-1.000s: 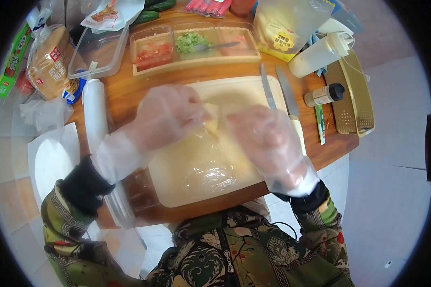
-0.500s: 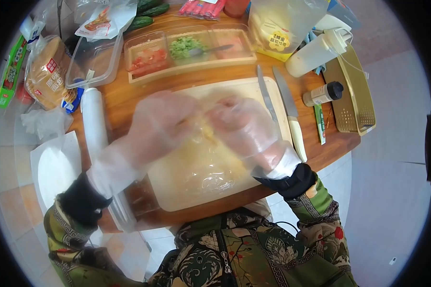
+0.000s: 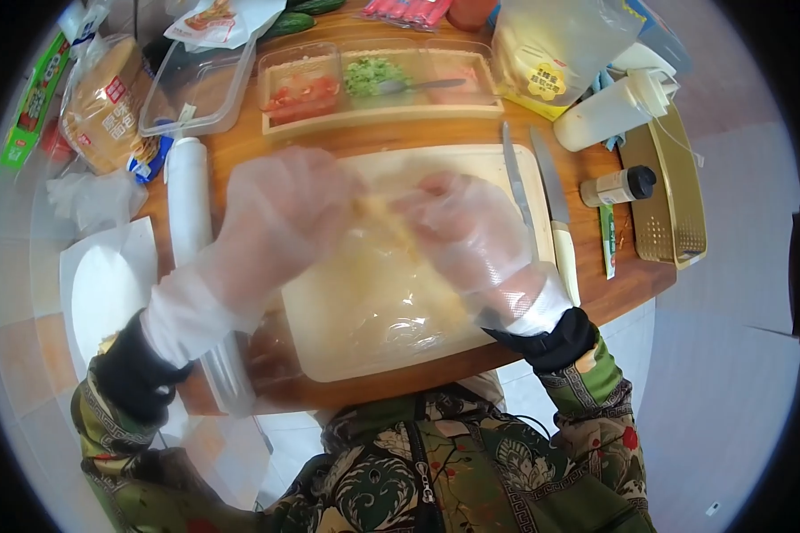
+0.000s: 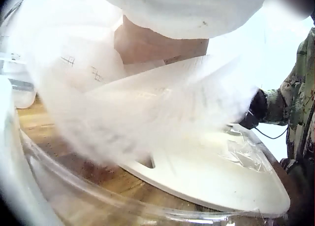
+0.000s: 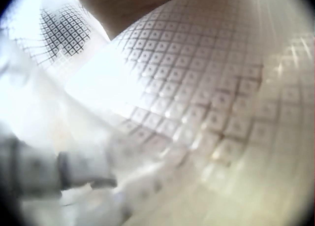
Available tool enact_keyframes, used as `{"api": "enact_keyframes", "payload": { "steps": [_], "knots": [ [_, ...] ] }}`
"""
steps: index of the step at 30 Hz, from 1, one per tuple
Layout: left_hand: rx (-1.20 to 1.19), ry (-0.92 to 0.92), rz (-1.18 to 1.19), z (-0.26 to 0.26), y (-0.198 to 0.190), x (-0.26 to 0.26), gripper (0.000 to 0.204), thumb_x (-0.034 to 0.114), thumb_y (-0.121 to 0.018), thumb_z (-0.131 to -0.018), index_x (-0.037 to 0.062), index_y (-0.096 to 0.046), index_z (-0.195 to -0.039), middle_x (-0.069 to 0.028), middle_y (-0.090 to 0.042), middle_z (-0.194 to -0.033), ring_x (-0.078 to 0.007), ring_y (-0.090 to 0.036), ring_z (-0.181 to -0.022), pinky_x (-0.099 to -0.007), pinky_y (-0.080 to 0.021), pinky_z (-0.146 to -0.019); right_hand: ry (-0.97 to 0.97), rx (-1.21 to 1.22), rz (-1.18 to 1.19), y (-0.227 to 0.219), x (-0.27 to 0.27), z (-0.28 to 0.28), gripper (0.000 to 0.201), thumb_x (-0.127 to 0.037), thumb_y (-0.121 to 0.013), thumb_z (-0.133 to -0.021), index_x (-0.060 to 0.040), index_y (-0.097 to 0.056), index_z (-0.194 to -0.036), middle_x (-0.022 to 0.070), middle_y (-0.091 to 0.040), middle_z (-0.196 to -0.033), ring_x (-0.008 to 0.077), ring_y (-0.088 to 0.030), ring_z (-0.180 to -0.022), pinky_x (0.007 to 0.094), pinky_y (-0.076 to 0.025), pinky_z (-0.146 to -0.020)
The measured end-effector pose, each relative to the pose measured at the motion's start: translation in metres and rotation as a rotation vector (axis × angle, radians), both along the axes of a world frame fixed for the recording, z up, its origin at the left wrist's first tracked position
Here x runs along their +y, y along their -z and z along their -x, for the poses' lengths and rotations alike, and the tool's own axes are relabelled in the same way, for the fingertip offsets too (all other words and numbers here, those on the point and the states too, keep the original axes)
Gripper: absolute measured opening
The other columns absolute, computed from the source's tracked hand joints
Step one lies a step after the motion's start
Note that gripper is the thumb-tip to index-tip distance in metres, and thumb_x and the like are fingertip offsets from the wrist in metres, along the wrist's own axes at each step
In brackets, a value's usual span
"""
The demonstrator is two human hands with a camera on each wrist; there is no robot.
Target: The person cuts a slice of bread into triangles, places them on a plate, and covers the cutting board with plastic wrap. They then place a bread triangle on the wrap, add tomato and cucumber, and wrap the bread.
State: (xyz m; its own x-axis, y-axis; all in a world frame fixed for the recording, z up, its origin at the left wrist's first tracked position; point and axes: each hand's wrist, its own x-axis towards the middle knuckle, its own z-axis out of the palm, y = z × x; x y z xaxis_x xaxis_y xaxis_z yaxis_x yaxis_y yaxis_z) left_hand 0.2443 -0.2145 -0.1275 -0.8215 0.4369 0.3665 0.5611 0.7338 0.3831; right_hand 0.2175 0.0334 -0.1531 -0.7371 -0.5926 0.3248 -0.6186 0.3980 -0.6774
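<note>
Both hands are in loose clear plastic gloves, close above a cream cutting board [image 3: 329, 346]. In the head view, the left hand [image 3: 284, 200] is blurred, its bent fingers pinching a soft pale yellow piece [image 3: 371, 211]. Facing it, the right hand [image 3: 467, 231] has curled fingers close to the same piece; I cannot tell whether they grip it. Clear plastic film [image 3: 400, 324] lies crinkled and shiny on the board below. Glove plastic fills most of both wrist views and hides the fingertips there.
Two knives [image 3: 553, 191] lie along the board's right side. Behind it stands a tray [image 3: 382, 120] with diced red and green food. A wrap roll [image 3: 189, 204] lies left. Bagged bread [image 3: 107, 111], a squeeze bottle [image 3: 609, 111], a seasoning jar [image 3: 618, 186] and a gold basket [image 3: 671, 195] stand around.
The hands came together over the board from a wider gap, then drew slightly apart, the left hand shifting left. The pale yellow piece stays between them. The head view has shifted a little.
</note>
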Motion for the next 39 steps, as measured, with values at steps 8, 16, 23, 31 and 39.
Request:
{"api": "enact_keyframes", "payload": {
  "steps": [8, 16, 23, 31, 39],
  "knots": [
    [-0.037, -0.166, 0.083, 0.000, 0.022, -0.007, 0.023, 0.015, -0.071, -0.081, 0.0141, -0.077, -0.103, -0.0104, -0.071, -0.105, -0.0330, -0.066, -0.098, -0.0439, -0.055, -0.080, 0.025, 0.176, -0.187, -0.008, -0.003, 0.001, 0.023, -0.007, -0.069, -0.080, -0.0110, -0.079, -0.100, 0.0198, -0.072, -0.091, 0.0388, -0.070, -0.084, 0.0442, -0.057, -0.075],
    [-0.090, -0.274, 0.102, 0.009, 0.036, -0.003, 0.015, 0.026, -0.075, -0.077, 0.0155, -0.078, -0.087, -0.0101, -0.071, -0.099, -0.0340, -0.066, -0.094, -0.0451, -0.054, -0.078, 0.068, 0.181, -0.272, -0.015, -0.010, -0.003, 0.028, -0.006, -0.069, -0.080, -0.0125, -0.080, -0.104, 0.0189, -0.072, -0.095, 0.0390, -0.070, -0.083, 0.0451, -0.056, -0.074],
    [-0.115, -0.366, 0.175, 0.016, 0.033, 0.000, 0.012, 0.024, -0.073, -0.080, 0.0190, -0.079, -0.089, -0.0082, -0.072, -0.101, -0.0348, -0.066, -0.090, -0.0445, -0.055, -0.078, 0.039, 0.217, -0.284, -0.013, -0.009, -0.002, 0.033, -0.003, -0.069, -0.078, -0.0136, -0.079, -0.107, 0.0173, -0.071, -0.091, 0.0377, -0.069, -0.081, 0.0452, -0.055, -0.071],
    [-0.176, -0.092, 0.068, 0.026, 0.025, -0.005, 0.026, 0.009, -0.068, -0.077, 0.0232, -0.080, -0.095, -0.0082, -0.069, -0.104, -0.0339, -0.062, -0.103, -0.0427, -0.054, -0.086, 0.028, 0.231, -0.303, -0.016, -0.011, -0.002, 0.035, -0.001, -0.069, -0.076, -0.0130, -0.078, -0.108, 0.0179, -0.071, -0.091, 0.0383, -0.069, -0.080, 0.0463, -0.055, -0.068],
    [-0.293, -0.049, 0.072, 0.045, 0.028, -0.009, 0.009, 0.016, -0.075, -0.073, 0.0217, -0.077, -0.081, -0.0054, -0.068, -0.099, -0.0339, -0.062, -0.098, -0.0441, -0.052, -0.084, -0.018, 0.206, -0.359, -0.021, -0.009, 0.000, 0.043, -0.002, -0.071, -0.075, -0.0146, -0.077, -0.115, 0.0170, -0.071, -0.095, 0.0367, -0.068, -0.080, 0.0448, -0.055, -0.067]
  ]
}}
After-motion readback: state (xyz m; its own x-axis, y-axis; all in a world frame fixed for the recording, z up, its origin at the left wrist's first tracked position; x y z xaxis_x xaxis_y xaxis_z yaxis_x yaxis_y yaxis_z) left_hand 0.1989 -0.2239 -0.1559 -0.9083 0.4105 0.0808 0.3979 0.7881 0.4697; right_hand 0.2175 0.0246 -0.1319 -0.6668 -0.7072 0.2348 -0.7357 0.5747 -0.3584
